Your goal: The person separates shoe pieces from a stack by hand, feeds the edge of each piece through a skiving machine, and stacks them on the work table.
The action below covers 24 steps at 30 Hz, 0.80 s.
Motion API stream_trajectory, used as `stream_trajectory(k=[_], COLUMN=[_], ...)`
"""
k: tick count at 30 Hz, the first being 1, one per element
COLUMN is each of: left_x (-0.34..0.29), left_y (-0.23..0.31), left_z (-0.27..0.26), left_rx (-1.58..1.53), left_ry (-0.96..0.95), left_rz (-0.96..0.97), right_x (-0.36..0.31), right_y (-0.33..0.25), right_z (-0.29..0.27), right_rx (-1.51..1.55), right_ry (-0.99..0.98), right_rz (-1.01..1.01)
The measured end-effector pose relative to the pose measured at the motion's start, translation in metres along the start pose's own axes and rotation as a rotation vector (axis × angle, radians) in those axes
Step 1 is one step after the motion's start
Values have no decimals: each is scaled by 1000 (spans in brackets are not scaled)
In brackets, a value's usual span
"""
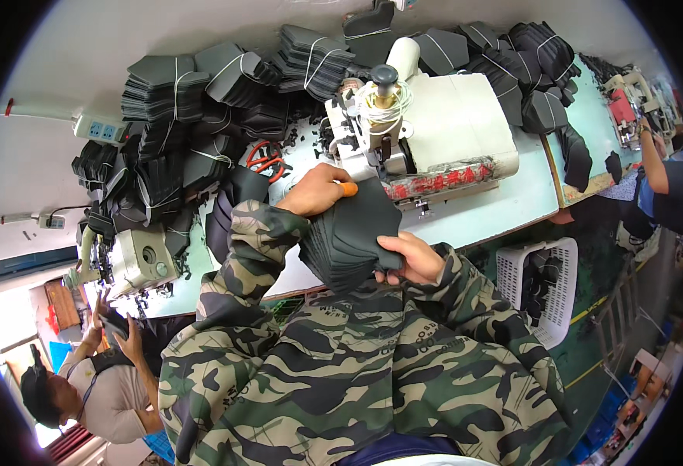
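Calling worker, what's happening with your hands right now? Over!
Left hand gripping top of dark fabric stack, orange thing at fingertips. Right hand holding stack's lower edge. Sewing machine just behind; tied bundles piled around.

Hidden behind the fanned stack
The stack of dark cut pieces [353, 233] covers the right hand's [413, 259] fingertips and the counter [473, 213] edge beneath.
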<state>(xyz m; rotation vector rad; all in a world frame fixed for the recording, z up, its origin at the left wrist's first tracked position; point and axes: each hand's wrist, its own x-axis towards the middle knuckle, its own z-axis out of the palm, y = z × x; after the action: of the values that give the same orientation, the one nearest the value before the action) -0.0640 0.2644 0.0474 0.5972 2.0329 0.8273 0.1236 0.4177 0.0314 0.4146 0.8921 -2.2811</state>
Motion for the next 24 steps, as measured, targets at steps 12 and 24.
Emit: stream_trajectory(k=[12, 24], left_x=[2, 14], left_y=[6, 20], left_z=[-8, -18], left_rx=[36, 99], left_ry=[44, -95], left_rz=[7, -57], right_x=[7, 8], right_y=[-13, -11], right_z=[-9, -5], right_rx=[-20, -85], right_ry=[-26, 105], right_rz=[8, -23])
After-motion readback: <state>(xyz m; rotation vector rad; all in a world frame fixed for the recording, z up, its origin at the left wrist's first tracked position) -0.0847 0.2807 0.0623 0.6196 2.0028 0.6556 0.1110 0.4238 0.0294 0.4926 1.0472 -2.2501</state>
